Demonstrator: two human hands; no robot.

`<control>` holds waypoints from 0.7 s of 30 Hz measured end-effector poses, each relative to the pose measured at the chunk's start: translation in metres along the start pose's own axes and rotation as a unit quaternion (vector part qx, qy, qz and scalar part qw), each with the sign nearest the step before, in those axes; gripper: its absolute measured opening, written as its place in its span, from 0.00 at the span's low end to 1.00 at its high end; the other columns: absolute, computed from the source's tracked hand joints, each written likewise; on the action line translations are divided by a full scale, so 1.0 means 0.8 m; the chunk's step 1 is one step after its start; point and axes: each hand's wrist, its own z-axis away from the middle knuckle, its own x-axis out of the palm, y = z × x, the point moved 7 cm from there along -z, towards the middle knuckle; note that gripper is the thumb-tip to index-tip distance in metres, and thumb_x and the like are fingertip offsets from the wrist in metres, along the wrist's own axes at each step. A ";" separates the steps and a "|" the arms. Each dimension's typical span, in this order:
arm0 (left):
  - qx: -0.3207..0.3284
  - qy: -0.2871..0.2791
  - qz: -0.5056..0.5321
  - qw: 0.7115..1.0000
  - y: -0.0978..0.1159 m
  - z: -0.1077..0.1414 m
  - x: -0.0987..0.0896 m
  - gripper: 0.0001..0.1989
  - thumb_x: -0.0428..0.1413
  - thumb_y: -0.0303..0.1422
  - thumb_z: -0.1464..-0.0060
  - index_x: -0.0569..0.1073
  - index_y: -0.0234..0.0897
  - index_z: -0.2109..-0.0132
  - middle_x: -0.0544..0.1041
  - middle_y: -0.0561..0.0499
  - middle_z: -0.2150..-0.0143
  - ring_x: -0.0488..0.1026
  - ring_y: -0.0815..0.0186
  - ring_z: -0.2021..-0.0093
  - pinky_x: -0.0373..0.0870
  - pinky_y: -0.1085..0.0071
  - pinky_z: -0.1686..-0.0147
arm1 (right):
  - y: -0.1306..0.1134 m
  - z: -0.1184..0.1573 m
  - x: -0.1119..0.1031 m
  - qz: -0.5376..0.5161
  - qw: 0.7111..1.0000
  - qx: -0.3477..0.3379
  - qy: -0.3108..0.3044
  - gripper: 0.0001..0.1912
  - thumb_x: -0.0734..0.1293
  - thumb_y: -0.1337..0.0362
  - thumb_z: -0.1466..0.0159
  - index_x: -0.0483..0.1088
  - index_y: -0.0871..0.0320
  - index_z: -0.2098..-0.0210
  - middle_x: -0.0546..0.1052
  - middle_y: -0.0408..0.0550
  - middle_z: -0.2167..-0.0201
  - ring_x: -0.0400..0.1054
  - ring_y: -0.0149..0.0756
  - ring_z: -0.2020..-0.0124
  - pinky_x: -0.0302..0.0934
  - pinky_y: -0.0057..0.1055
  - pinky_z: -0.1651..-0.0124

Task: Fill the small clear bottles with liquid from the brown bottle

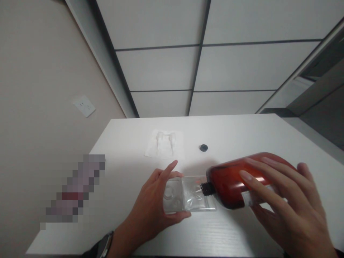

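A clear plastic case (pixel 174 204) with a left and a right compartment lies on the white table, and my left hand (pixel 157 200) is closed around its left end, thumb along the near edge. My right hand (pixel 290 200) grips a large amber bottle (pixel 228 179), tipped almost onto its side with its uncapped black threaded neck pointing left. The bottle's mouth is over the case's right compartment, where something clear and shiny shows; I cannot tell whether it is liquid. Part of a white label peeks out under my right fingers. Beyond the case sits a black bottle cap (pixel 204 147).
A white sheet (pixel 150 150) bearing small white pieces (pixel 166 138) lies toward the back of the table (pixel 129 136). At the left, a blurred-out patch (pixel 72 193) hides an object. A wall with an outlet (pixel 85 106) stands left, and white panels (pixel 161 68) rise behind.
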 end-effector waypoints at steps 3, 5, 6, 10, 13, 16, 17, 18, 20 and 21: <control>0.002 -0.001 -0.002 1.000 -0.001 0.000 0.001 0.56 0.75 0.26 0.60 0.56 0.50 0.28 0.79 0.46 0.37 0.77 0.47 0.40 0.77 0.47 0.41 | -0.001 -0.001 -0.001 -0.001 1.000 -0.003 -0.003 0.49 0.69 0.80 0.33 0.49 0.40 0.23 0.79 0.56 0.42 0.76 0.58 0.43 0.55 0.68 0.29; 0.009 0.001 -0.007 1.000 0.000 0.001 0.001 0.57 0.75 0.26 0.60 0.56 0.50 0.28 0.79 0.46 0.37 0.77 0.48 0.41 0.77 0.47 0.41 | 0.000 0.000 -0.001 0.000 1.000 0.008 -0.007 0.49 0.68 0.80 0.33 0.49 0.38 0.23 0.79 0.54 0.42 0.76 0.57 0.42 0.55 0.66 0.28; 0.012 0.002 -0.010 1.000 0.000 0.001 0.002 0.58 0.76 0.26 0.61 0.55 0.50 0.28 0.79 0.46 0.37 0.77 0.48 0.41 0.77 0.48 0.42 | 0.002 0.000 -0.001 0.002 1.000 0.016 -0.009 0.49 0.68 0.80 0.33 0.48 0.36 0.23 0.79 0.53 0.41 0.76 0.56 0.42 0.55 0.65 0.27; 0.018 0.004 -0.018 1.000 0.002 0.002 0.003 0.61 0.77 0.26 0.62 0.52 0.51 0.27 0.79 0.47 0.37 0.77 0.48 0.42 0.78 0.50 0.43 | 0.003 0.001 0.001 0.006 1.000 0.018 -0.023 0.49 0.68 0.78 0.32 0.48 0.33 0.23 0.79 0.48 0.40 0.76 0.54 0.42 0.56 0.62 0.26; 0.011 0.003 -0.018 1.000 0.001 0.003 0.003 0.61 0.76 0.25 0.61 0.52 0.51 0.27 0.79 0.48 0.38 0.77 0.49 0.42 0.78 0.51 0.43 | 0.003 0.001 0.000 0.007 0.999 0.026 -0.025 0.49 0.68 0.78 0.32 0.47 0.33 0.23 0.78 0.49 0.39 0.76 0.55 0.41 0.57 0.63 0.28; 0.007 0.002 -0.015 1.000 0.000 0.003 0.001 0.60 0.75 0.25 0.60 0.53 0.51 0.27 0.79 0.47 0.38 0.76 0.49 0.41 0.77 0.50 0.42 | 0.003 0.001 0.001 0.007 0.999 0.037 -0.027 0.49 0.67 0.78 0.31 0.46 0.31 0.24 0.78 0.48 0.39 0.75 0.56 0.41 0.58 0.64 0.29; 0.006 0.002 -0.013 1.000 -0.001 0.003 0.000 0.59 0.75 0.26 0.60 0.53 0.50 0.27 0.79 0.47 0.38 0.76 0.49 0.41 0.77 0.50 0.42 | 0.003 0.001 0.001 0.006 0.999 0.036 -0.028 0.49 0.67 0.78 0.32 0.46 0.31 0.24 0.79 0.48 0.39 0.75 0.55 0.41 0.57 0.64 0.28; 0.007 0.002 -0.010 1.000 0.000 0.002 0.000 0.59 0.75 0.26 0.59 0.53 0.50 0.27 0.79 0.47 0.38 0.76 0.49 0.41 0.77 0.49 0.42 | 0.003 0.001 0.001 0.006 0.999 0.038 -0.027 0.49 0.67 0.78 0.32 0.47 0.31 0.24 0.79 0.48 0.39 0.75 0.55 0.41 0.57 0.63 0.28; 0.005 -0.004 -0.007 1.000 0.000 0.001 0.000 0.58 0.75 0.26 0.59 0.54 0.49 0.27 0.80 0.46 0.39 0.77 0.48 0.42 0.77 0.48 0.42 | 0.004 0.002 0.001 0.007 0.999 0.043 -0.025 0.49 0.67 0.78 0.32 0.47 0.31 0.24 0.78 0.48 0.39 0.75 0.56 0.40 0.57 0.63 0.28; 0.003 -0.008 -0.005 1.000 0.000 0.000 0.001 0.57 0.75 0.26 0.59 0.55 0.49 0.28 0.80 0.46 0.39 0.77 0.48 0.42 0.77 0.48 0.42 | 0.004 0.001 0.001 0.006 0.999 0.038 -0.022 0.49 0.67 0.78 0.32 0.47 0.32 0.24 0.78 0.48 0.39 0.75 0.56 0.40 0.57 0.64 0.28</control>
